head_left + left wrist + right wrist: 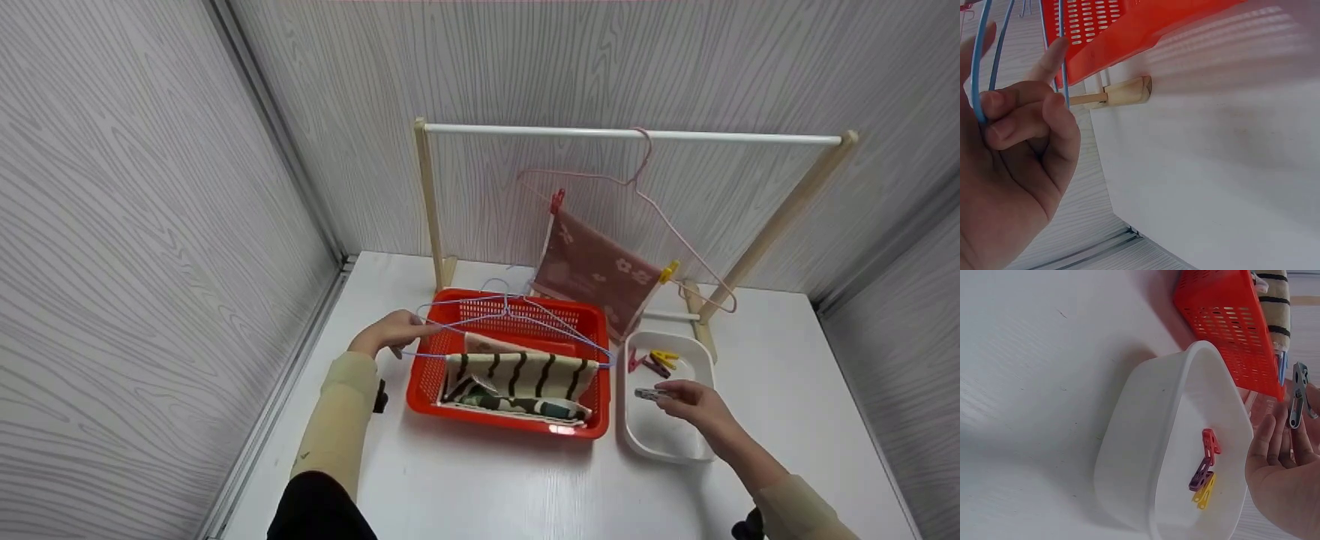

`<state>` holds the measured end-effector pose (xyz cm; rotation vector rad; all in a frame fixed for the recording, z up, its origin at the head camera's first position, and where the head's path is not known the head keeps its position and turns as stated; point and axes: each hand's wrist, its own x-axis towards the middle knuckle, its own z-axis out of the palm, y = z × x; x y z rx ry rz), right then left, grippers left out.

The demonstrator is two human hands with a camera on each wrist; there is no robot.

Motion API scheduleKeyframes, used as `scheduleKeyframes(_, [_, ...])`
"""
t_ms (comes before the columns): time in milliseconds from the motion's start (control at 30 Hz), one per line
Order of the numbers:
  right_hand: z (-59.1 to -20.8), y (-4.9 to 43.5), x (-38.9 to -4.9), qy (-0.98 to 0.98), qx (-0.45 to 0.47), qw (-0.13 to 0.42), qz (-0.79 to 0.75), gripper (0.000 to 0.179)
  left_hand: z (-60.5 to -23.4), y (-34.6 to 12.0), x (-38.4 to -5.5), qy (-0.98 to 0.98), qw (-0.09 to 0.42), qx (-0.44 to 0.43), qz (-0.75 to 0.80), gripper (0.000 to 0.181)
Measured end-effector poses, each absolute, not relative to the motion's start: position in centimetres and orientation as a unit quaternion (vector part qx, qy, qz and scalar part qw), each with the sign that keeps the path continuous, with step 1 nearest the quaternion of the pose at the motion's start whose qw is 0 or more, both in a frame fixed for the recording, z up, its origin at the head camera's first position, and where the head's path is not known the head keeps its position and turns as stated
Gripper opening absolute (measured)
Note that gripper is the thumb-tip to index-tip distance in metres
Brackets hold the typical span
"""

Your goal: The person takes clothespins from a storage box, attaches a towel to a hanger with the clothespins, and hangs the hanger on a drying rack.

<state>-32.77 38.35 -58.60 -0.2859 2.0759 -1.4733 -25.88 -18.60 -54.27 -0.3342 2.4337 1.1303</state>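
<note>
My left hand (396, 330) grips the left end of light-blue wire hangers (480, 320) above the red basket; in the left wrist view, fingers (1022, 121) curl round a blue wire (977, 62). A cream cloth with dark stripes (517, 371) is draped over a hanger's lower bar, inside the red basket (510, 430). Over the white tub, my right hand (697, 405) pinches a grey clothespin (1298, 394) between thumb and fingers. Inside the white tub (667, 442) lie a red clothespin (1209, 444), a purple clothespin (1202, 475) and a yellow clothespin (1204, 491).
Behind the basket stands a rack with a white rail (510, 130) and wooden posts (429, 202). From it a pink hanger (675, 229) hangs tilted, with a dusky-pink flowered cloth (592, 262) held by red and yellow clothespins. A green patterned cloth (517, 405) lies in the basket.
</note>
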Motion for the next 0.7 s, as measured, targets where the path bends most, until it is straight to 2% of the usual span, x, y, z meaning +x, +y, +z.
scheduleKeyframes(200, [-58.86,38.45,-32.71,0.781,-0.104,0.286,-0.546,0.048,-53.72,-18.00,-25.46,0.843,0.307,-0.104,0.428,0.056])
scheduleKeyframes(367, [-58.80,38.32,-32.61,0.782,-0.096,0.290,-0.543,0.049,-53.73,-17.83,-25.55,0.819,0.358,-0.109,0.436,0.055])
scheduleKeyframes(700, [-58.93,38.44,-32.61,0.781,-0.092,0.290,-0.545,0.048,-53.78,-17.84,-25.58,0.722,0.402,-0.090,0.556,0.054])
